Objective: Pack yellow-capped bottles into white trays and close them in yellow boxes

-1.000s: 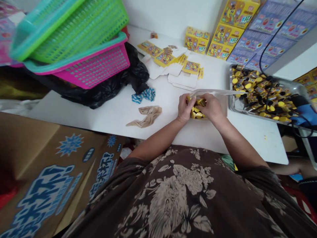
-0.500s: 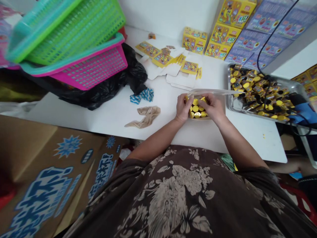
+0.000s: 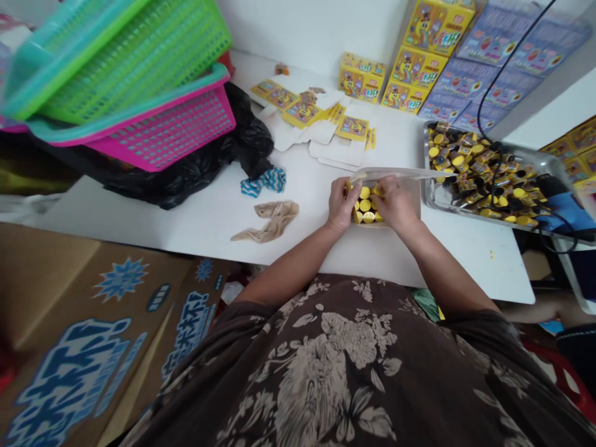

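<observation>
Left fingers (image 3: 342, 185) hold the box (image 3: 413, 191) (yellow caps (image 3: 365, 205) inside).

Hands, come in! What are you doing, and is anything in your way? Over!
Left hand gripping the open box. Right hand at the yellow-ended tubs inside. Nothing seen blocking either hand; tan scrap lies apart, to the left.
</observation>
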A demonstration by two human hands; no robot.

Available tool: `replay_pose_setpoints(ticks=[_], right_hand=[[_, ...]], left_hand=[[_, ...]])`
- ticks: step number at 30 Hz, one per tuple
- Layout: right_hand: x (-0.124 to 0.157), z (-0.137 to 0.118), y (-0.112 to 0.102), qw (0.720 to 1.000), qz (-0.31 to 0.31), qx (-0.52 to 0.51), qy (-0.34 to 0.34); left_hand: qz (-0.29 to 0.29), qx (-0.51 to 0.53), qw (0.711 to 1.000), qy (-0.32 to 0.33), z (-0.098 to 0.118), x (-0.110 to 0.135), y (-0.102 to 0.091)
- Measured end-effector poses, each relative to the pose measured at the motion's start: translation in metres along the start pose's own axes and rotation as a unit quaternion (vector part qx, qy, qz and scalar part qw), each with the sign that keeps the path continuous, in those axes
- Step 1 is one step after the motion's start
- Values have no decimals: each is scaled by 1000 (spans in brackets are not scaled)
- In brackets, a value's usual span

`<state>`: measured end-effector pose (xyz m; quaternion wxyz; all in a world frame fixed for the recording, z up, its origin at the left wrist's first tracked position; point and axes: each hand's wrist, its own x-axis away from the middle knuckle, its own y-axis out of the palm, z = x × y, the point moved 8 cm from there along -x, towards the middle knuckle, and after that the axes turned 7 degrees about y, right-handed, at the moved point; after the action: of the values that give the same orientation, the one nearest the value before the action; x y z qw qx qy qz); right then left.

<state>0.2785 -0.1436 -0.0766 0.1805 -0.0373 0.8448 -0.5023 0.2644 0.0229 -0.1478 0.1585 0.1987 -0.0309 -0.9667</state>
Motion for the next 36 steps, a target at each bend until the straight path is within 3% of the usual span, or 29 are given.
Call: replay_pose_setpoints(ticks=[5, 9, 12, 14, 15, 18, 21, 23, 26, 30, 36], right_hand=[[11, -8, 6, 997, 19, -19, -69], [45, -11, -34, 973, 158, -24, -168], [47, 34, -86, 942, 309, -39, -122], [24, 86, -116, 928, 372, -35, -7], [6, 114, -125, 925, 374, -24, 63], [-60, 180, -129, 940, 252, 76, 218], [-107, 205, -112, 947, 86, 200, 235], [-118, 207, -95, 943, -8, 250, 219], [-114, 205, -77, 932, -80, 284, 209], [-88, 203, -70, 930, -88, 286, 216], [-44, 212, -76, 942, -90, 197, 256]], left_hand=[[11, 5, 1000, -10, -3, 0, -1], [19, 2, 1000, -23, -5, 0, -4], [23, 1, 999, -30, -6, -1, -6], [24, 4, 999, -33, -7, -1, -6], [24, 7, 999, -34, -7, -1, -6], [21, 12, 999, -40, -8, 0, -6], [17, 12, 999, -45, -10, 0, -6], [15, 16, 999, -42, -10, 0, -7], [10, 18, 999, -41, -10, 0, -6], [7, 8, 999, -48, -12, -2, -5], [10, -8, 999, -46, -13, -4, -4]])
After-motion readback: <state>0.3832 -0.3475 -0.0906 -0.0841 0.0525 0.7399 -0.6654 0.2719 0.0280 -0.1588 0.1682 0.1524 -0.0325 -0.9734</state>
